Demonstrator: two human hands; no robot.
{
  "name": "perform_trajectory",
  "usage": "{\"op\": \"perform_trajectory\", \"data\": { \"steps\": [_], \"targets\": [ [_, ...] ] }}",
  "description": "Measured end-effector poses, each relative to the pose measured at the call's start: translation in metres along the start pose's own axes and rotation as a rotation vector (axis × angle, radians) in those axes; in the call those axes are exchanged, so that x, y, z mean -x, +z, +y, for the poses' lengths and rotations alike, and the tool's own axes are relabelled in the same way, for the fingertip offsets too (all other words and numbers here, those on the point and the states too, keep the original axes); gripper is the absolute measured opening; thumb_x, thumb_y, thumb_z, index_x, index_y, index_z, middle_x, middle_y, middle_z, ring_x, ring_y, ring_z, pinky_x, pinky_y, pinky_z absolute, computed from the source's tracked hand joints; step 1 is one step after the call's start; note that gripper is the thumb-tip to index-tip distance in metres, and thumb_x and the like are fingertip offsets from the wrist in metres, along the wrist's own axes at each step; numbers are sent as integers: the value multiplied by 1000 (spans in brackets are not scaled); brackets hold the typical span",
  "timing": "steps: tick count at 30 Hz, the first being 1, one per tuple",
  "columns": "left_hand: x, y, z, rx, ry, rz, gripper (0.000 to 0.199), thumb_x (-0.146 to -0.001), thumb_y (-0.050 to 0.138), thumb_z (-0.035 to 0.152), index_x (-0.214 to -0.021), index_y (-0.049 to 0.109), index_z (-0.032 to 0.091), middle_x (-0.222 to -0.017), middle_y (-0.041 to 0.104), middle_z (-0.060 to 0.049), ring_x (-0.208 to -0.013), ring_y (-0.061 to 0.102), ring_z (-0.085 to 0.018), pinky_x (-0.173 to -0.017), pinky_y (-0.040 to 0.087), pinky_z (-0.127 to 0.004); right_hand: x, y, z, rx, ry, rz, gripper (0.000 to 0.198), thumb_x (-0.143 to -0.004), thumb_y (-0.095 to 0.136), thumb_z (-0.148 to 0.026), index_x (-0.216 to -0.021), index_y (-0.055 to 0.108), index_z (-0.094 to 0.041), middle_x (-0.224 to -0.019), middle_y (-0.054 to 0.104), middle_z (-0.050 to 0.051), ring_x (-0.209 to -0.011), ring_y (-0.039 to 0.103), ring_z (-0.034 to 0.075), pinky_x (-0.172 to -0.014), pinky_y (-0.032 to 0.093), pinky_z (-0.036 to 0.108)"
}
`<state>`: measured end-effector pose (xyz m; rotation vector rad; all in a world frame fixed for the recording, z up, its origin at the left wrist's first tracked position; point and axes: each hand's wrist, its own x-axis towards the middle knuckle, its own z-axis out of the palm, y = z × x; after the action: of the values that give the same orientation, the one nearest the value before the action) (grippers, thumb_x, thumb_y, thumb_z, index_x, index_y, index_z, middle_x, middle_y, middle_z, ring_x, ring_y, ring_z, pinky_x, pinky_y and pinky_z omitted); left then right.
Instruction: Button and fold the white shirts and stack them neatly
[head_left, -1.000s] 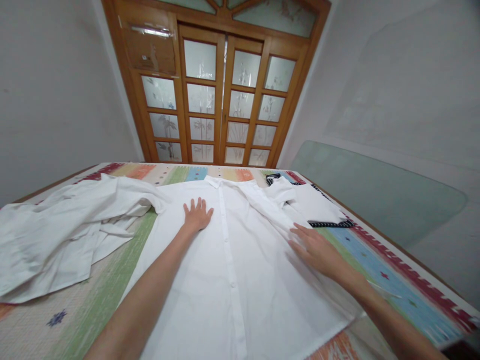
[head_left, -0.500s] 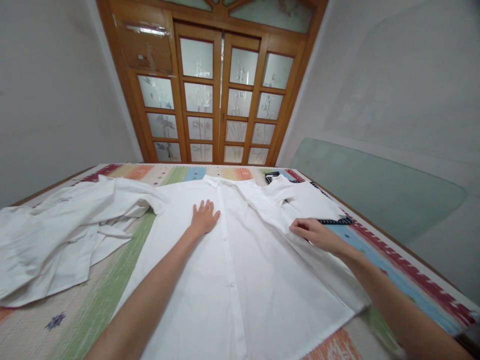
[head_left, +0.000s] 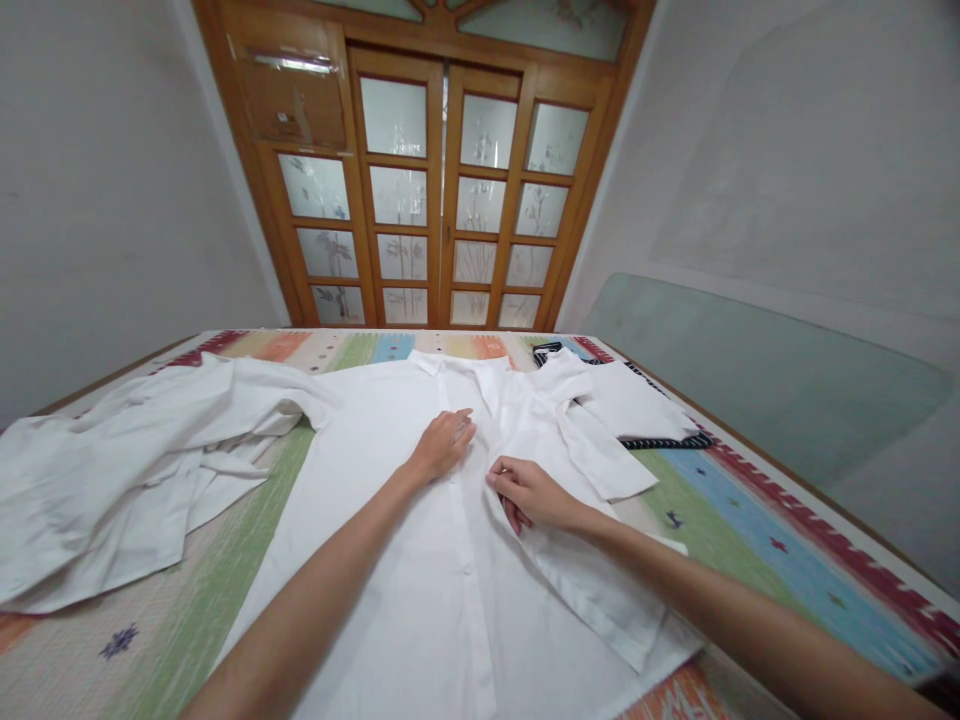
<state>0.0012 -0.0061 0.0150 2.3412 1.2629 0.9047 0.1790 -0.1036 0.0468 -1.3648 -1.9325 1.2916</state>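
Note:
A white button-up shirt [head_left: 390, 530] lies spread on the bed-like surface, its collar at the far end and its button strip running toward me. My right hand [head_left: 531, 492] pinches the shirt's right side, which is folded inward over the front. Just left of it, my left hand [head_left: 444, 445] is over the button strip near the chest, fingers loosely bent and apart, with nothing visible in them. The shirt's short right sleeve [head_left: 607, 450] lies out beyond my right hand.
A rumpled white garment [head_left: 97, 470] lies at the left, touching the shirt's left sleeve. At the back right are folded white clothes [head_left: 637, 400] with black striped fabric under them. The surface has a colourful striped cover [head_left: 750, 500]. Wood-framed glass doors [head_left: 439, 200] stand behind.
My right hand has moved left, bringing the shirt's right side inward over the front. My left hand has gone from lying flat on the chest to the button strip, slightly right and nearer.

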Motion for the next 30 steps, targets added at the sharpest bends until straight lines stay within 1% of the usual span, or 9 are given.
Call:
{"op": "perform_trajectory", "data": {
  "steps": [4,7,9,13,17,20,24,27,30],
  "targets": [
    [2,8,15,210,43,-27,46,-94,46,37,-137,53,23,-105,69,-6,-101,60,-21,-98,42,-36,1,0,-9,217,-94,-67,20,-87,45,-20,-79,62,-15,-60,65,0,-53,57,11,-56,41,21],
    [2,13,17,192,109,-62,35,-88,53,27,-119,68,22,-101,69,-8,-100,58,-22,-96,43,-36,11,-10,-19,364,-137,-190,27,-86,44,-20,-76,69,-15,-69,70,1,-63,60,13,-65,43,22],
    [1,15,14,199,89,-26,29,-82,56,20,-105,74,20,-101,69,-9,-96,59,-22,-92,45,-34,21,-20,-25,464,-112,-216,28,-87,46,-24,-82,72,-15,-78,73,3,-69,62,15,-66,43,23],
    [-4,12,5,384,-108,91,28,-74,60,14,-98,75,16,-88,69,-5,-72,58,-15,-74,47,-27,44,-39,-34,712,1,-171,27,-86,54,-34,-94,73,-16,-86,74,7,-75,65,19,-66,42,25],
    [-6,4,-2,651,-308,105,34,-70,66,16,-103,72,11,-68,63,0,-57,50,-10,-59,41,-22,64,-42,-35,564,71,-412,37,-91,51,-46,-109,67,-18,-79,72,3,-55,61,13,-56,41,23],
    [-6,-2,-5,815,-412,77,43,-68,70,18,-110,68,10,-56,52,6,-50,46,-7,-52,38,-19,77,-28,-33,504,6,-515,41,-89,55,-47,-115,64,-17,-75,70,1,-58,63,13,-57,41,22],
    [-4,-8,-6,940,-480,-25,63,-62,74,15,-123,60,11,-70,61,3,-53,54,-9,-52,46,-22,92,-1,-33,790,-108,-408,44,-78,67,-53,-103,66,-17,-83,71,7,-76,67,23,-63,41,27],
    [-2,-11,-8,1032,-462,-114,80,-58,76,12,-134,52,14,-84,64,0,-60,59,-11,-55,51,-25,100,13,-32,1017,-65,-278,38,-81,66,-48,-99,65,-15,-90,71,13,-77,68,28,-64,42,31],
    [0,-12,-11,1064,-409,-130,84,-58,77,11,-137,49,15,-79,63,2,-57,54,-7,-54,46,-20,101,17,-29,1118,14,-139,30,-85,60,-40,-99,64,-13,-91,71,16,-77,69,29,-64,41,31]
  ]
}}
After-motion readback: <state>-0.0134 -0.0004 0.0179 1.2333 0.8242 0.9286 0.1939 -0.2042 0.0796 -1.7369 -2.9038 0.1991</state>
